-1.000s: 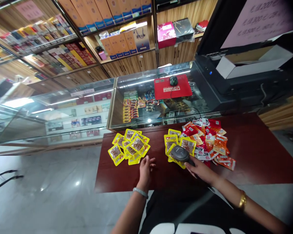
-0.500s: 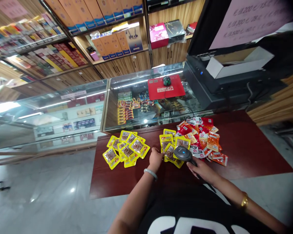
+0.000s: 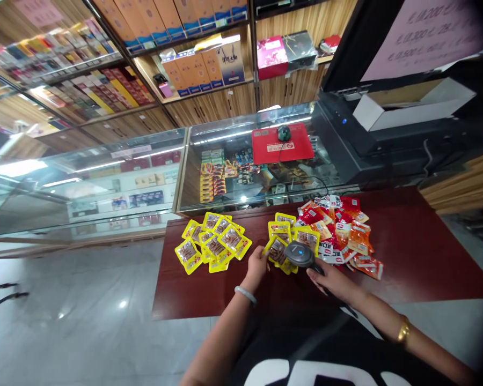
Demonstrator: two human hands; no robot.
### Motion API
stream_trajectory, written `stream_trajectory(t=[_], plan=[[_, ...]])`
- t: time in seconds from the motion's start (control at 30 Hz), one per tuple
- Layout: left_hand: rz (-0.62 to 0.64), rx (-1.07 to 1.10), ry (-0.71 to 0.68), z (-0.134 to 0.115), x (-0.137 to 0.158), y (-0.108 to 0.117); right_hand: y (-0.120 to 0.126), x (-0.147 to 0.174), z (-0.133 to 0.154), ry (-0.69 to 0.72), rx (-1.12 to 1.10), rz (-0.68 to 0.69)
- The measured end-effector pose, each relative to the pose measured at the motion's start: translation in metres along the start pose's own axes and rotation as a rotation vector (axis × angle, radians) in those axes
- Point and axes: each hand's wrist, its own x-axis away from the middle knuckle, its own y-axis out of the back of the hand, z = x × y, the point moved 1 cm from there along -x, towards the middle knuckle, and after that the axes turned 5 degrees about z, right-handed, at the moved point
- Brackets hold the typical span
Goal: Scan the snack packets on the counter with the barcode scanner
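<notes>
Scanner [image 3: 300, 254], dark grey, one: handle wrapped in the right hand [image 3: 329, 277], head forward and left of that hand, blue light lit, over the middle lot of packets; contact with them unclear.

Front yellow packet [image 3: 277, 250], one: left edge pinched between thumb and fingers of the left hand [image 3: 258, 264], lying just right of and beyond that hand, beside the scanner's head.

Middle yellow lot [image 3: 282, 230], several pieces: beyond and right of the left hand, partly hidden by the scanner; untouched by fingers, save the front piece.

Left yellow heap [image 3: 215, 241], overlapping pieces: left of and slightly beyond the left hand, just beside it, apart from the middle lot.

Red and orange packets [image 3: 359, 236], loose pile: beyond the right hand and extending to its right, held by neither hand.

Surface [image 3: 410, 257], dark red: beneath all lots.

Progress, by judgement: sorting by kind largely done; handling of yellow pieces seemingly partway, one in hand, the rest of the middle lot probably left. Which pieces are already scanned does not show; neither does a finished count.
</notes>
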Motion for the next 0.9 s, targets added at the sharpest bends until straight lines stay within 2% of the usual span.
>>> stream_trajectory(t=[0.13, 0.3, 0.37, 0.47, 0.53, 0.63, 0.77, 0.9], plan=[[-0.059, 0.206, -0.005, 0.003, 0.010, 0.013, -0.011, -0.013, 0.013, 0.023, 0.016, 0.076], [-0.156, 0.280, 0.008, -0.003, 0.024, 0.035, -0.018, -0.025, 0.025, 0.178, 0.183, 0.065], [-0.248, 0.337, -0.003, -0.006, 0.033, 0.053, -0.019, -0.025, 0.027, 0.187, 0.209, 0.062], [-0.471, 0.522, 0.007, -0.006, 0.049, 0.083, -0.018, -0.019, 0.025, 0.167, 0.178, 0.062], [-0.508, 0.617, 0.094, -0.002, 0.056, 0.092, -0.017, -0.015, 0.019, 0.137, 0.134, 0.058], [-0.325, 0.562, 0.218, 0.006, 0.054, 0.081, -0.012, -0.010, 0.005, 0.066, 0.081, 0.063], [-0.066, 0.311, 0.279, 0.006, 0.025, 0.038, -0.004, -0.005, -0.018, -0.016, 0.062, 0.048], [0.001, 0.238, 0.268, -0.003, -0.013, -0.001, -0.001, -0.002, -0.028, -0.050, 0.070, 0.028]])
